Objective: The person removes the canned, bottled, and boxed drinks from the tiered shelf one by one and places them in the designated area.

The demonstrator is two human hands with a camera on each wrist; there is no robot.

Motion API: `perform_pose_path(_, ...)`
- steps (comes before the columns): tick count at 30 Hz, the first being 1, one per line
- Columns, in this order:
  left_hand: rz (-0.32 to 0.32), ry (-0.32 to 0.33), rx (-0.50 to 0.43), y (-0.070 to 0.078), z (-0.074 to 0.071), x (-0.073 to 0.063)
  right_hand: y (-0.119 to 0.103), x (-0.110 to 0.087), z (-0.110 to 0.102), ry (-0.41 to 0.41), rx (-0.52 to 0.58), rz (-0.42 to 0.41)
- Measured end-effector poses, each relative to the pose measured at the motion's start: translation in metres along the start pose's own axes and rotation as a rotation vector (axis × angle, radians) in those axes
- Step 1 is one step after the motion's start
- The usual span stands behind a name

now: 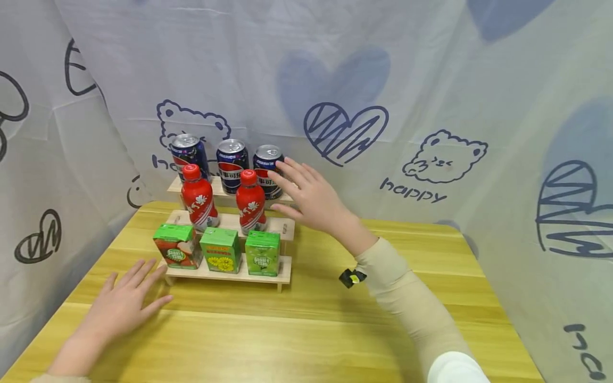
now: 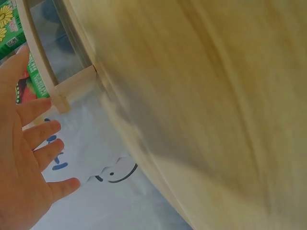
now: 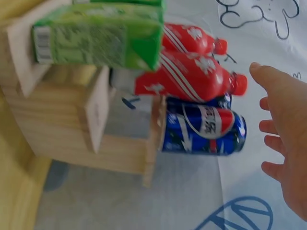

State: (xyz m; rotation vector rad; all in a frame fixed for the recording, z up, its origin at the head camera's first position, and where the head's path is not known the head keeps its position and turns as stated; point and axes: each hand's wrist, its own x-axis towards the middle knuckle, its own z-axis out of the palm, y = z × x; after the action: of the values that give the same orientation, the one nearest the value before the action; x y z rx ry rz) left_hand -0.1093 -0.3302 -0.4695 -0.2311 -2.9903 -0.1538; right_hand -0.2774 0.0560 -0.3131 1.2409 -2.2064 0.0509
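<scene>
A three-step wooden shelf [image 1: 225,274] stands on the table. Three blue cola cans line its top step, the right one [image 1: 263,155] closest to my right hand [image 1: 318,202]. That hand is spread and holds nothing; in the right wrist view its fingers are apart from the tops of the can [image 3: 204,130] and a red bottle [image 3: 192,79]. Two red bottles, left [image 1: 197,199] and right [image 1: 250,205], occupy the middle step. My left hand [image 1: 119,306] is beside the lower left corner, fingers spread with nothing in them, near the left drink carton [image 1: 176,249].
A middle carton [image 1: 220,252] and a right carton [image 1: 262,255] share the bottom step. Behind the wooden table [image 1: 287,340] hangs a white curtain [image 1: 268,80] with drawn hearts and bears. A small black item [image 1: 348,277] shows at my right sleeve.
</scene>
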Motion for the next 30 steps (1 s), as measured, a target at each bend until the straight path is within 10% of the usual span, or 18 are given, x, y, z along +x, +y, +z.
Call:
perform_pose_path(17, 0.041, -0.051, -0.001, 0.002, -0.004, 0.010, 0.050, 0.034, -0.007, 0.050, 0.083, 0.132)
perform_pose_path(30, 0.089, -0.054, -0.003, 0.000, -0.014, 0.015, 0.059, 0.062, 0.004, -0.165, 0.304, 0.344)
